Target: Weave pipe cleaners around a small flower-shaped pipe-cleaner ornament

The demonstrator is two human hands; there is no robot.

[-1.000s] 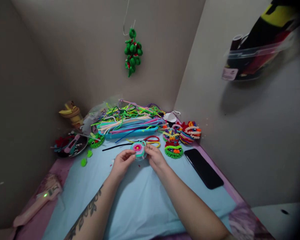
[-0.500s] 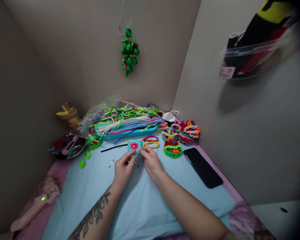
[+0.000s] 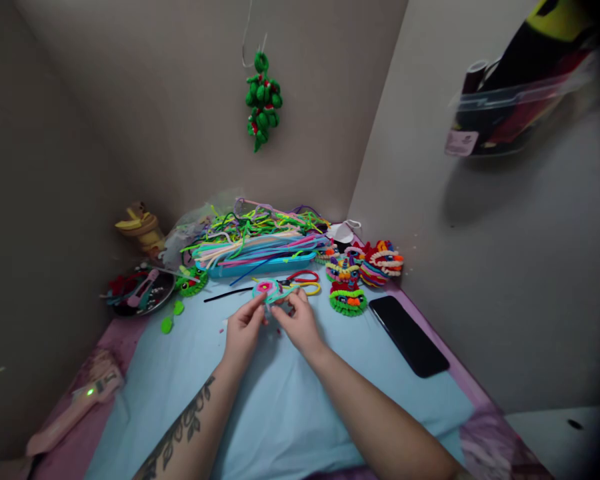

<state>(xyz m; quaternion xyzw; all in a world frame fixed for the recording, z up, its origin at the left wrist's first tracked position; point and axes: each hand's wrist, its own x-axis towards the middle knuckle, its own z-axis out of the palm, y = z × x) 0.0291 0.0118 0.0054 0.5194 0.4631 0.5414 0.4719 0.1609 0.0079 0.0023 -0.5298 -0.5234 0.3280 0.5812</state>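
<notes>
Between my hands is a round coil of pipe cleaners [image 3: 266, 289], pink and red in the middle with a turquoise outer ring. My left hand [image 3: 244, 325] pinches its lower edge between thumb and fingers. A loose turquoise pipe cleaner end [image 3: 286, 294] stands away from the coil's right side, and my right hand [image 3: 300, 321] is closed on it. Scissors [image 3: 307, 283] with red and yellow handles lie just behind my right hand. A black pipe cleaner [image 3: 227, 294] lies on the cloth to the left of the coil.
A blue tray [image 3: 260, 267] heaped with pipe cleaners stands at the back. Several colourful pipe-cleaner figures [image 3: 347, 299] and a black phone [image 3: 408, 337] are on the right. At left are a metal bowl [image 3: 163, 295], green pieces [image 3: 167, 325] and a pink glue gun [image 3: 75, 410].
The coil has tilted and shifted slightly left. A turquoise strand now stretches from it to my right hand, which has turned and drawn a little away from the coil.
</notes>
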